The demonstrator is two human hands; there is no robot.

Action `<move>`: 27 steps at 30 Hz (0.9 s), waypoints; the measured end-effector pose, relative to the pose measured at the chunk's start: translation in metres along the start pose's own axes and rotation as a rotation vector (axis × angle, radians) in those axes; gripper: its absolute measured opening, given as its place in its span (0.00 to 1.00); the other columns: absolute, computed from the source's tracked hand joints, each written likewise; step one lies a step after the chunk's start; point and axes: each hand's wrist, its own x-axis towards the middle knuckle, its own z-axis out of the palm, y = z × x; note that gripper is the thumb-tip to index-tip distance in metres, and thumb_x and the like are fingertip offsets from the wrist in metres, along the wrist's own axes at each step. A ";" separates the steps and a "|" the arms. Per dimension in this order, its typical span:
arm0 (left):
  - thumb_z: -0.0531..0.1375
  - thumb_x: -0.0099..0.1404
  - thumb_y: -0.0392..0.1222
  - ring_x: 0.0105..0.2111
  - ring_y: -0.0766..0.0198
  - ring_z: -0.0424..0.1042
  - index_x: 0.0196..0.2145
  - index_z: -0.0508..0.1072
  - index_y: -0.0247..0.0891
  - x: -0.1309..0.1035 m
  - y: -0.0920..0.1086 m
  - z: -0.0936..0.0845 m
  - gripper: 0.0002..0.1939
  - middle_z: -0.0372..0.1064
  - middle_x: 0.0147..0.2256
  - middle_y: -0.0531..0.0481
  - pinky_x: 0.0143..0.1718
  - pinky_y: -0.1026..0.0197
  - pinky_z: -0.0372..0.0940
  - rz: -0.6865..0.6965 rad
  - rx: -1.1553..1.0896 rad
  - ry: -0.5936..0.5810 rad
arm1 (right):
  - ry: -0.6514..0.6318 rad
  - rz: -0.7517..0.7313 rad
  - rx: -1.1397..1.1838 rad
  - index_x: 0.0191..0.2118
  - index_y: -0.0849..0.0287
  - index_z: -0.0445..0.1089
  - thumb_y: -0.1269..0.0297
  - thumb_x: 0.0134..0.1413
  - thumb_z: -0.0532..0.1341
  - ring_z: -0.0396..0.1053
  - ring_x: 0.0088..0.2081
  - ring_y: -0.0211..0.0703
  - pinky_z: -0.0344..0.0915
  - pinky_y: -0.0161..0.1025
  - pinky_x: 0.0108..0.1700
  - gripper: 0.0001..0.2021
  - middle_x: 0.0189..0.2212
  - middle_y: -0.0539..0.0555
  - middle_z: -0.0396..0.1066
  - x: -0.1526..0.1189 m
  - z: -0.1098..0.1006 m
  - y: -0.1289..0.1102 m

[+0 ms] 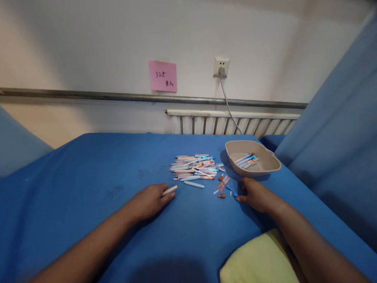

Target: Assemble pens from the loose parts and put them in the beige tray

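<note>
My left hand (153, 199) is closed around a pale cream pen barrel (170, 190), low over the blue sheet. My right hand (255, 194) has its thumb and index finger at a small blue piece (235, 194), in front of the basin. Between the hands and farther back lies a pile of pens (194, 167) in pale, pink and blue tones. A light blue barrel (193, 184) rests at its near edge. Pink clear parts (224, 184) and a brown cap (221, 195) lie left of my right hand.
A beige basin (269, 163) with several pens stands at the back right. A yellow-green cloth (262, 259) lies at the near right. Behind the blue-covered surface (88, 169) are a radiator (235, 122), a metal rail and a plugged-in cable. Blue curtains hang at both sides.
</note>
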 end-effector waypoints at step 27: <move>0.49 0.65 0.55 0.23 0.65 0.66 0.28 0.65 0.38 0.029 0.022 0.044 0.18 0.66 0.24 0.54 0.27 0.64 0.61 0.104 -0.728 0.178 | -0.021 -0.113 0.141 0.40 0.59 0.64 0.65 0.44 0.66 0.69 0.32 0.41 0.58 0.34 0.33 0.16 0.30 0.51 0.72 0.010 0.044 -0.093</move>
